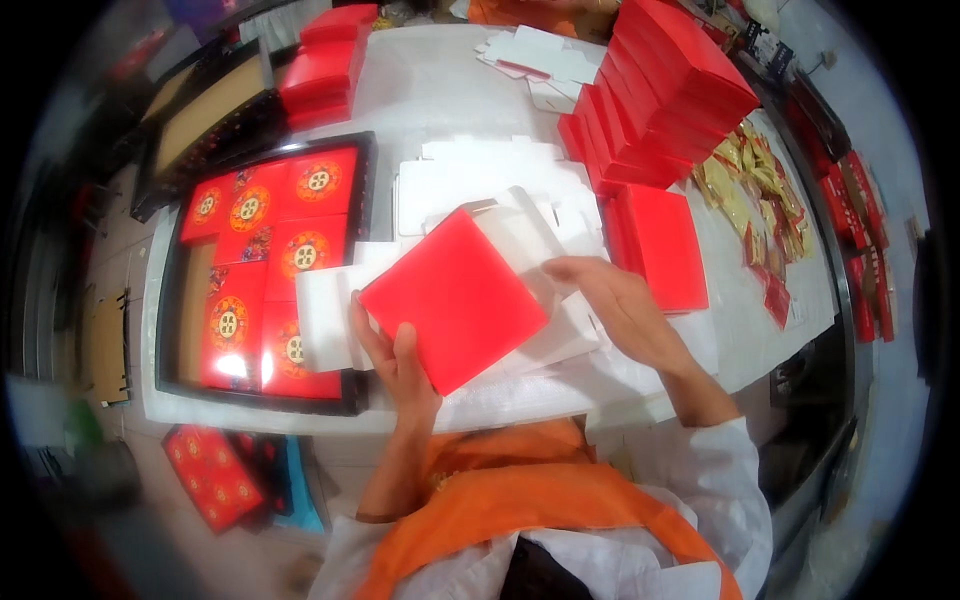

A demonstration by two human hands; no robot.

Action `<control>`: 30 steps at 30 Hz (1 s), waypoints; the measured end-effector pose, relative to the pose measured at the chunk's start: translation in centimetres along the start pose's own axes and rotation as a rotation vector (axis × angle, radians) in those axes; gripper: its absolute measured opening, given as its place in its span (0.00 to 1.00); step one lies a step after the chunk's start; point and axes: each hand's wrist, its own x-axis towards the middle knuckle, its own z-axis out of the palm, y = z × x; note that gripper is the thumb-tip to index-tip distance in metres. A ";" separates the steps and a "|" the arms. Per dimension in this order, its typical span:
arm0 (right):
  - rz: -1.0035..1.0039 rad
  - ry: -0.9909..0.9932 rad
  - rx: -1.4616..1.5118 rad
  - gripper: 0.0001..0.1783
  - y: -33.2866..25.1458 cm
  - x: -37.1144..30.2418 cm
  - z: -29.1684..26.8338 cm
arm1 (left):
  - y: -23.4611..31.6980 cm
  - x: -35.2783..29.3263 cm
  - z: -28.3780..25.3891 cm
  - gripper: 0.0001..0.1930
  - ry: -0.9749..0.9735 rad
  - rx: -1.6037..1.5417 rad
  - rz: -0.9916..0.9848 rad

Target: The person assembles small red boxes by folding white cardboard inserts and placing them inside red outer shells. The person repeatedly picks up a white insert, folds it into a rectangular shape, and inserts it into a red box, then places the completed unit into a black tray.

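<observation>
1. While the left hand (408,383) pinches the central red square piece (455,305) at its eight-o'clock edge, thumb across the face, presumably steadying it, the right hand (625,308) stretches its fingers nearly straight at three o'clock, gripping nothing visible.
2. Smooth red boxes (690,60) stand stacked at two o'clock, perhaps for reach; flat matte white cardboard (485,178) lies at twelve, a rigid black tray (361,200) of glossy patterned boxes (305,255) at nine.

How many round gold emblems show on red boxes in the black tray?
6 round gold emblems: three at the far end, one midway right, two at the near end. Others may be hidden.
</observation>
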 end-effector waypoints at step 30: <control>-0.070 -0.241 0.551 0.14 6.0 -7.2 6.6 | -0.2 -5.1 -6.1 0.07 -0.831 0.884 0.093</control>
